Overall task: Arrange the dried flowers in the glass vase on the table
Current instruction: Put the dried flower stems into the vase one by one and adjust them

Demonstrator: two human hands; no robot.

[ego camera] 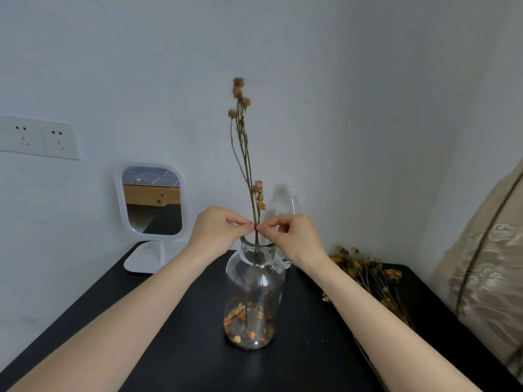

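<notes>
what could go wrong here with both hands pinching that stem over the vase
The left hand and right hand pinch the thin dried stem just above the glass vase mouth; it may snap or shed more petals. The tall stem could lean once released. A forearm might sweep the loose dried flowers lying on the table.

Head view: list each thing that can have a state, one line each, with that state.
Vase: upright on the table, loose petals at its bottom.
Stem: standing in the vase, pinched above the rim.
Left hand: pinching the stem.
Right hand: pinching the stem.
Loose flowers: lying on the table.
Bottle: upright, capped.
Mirror: upright.
</notes>
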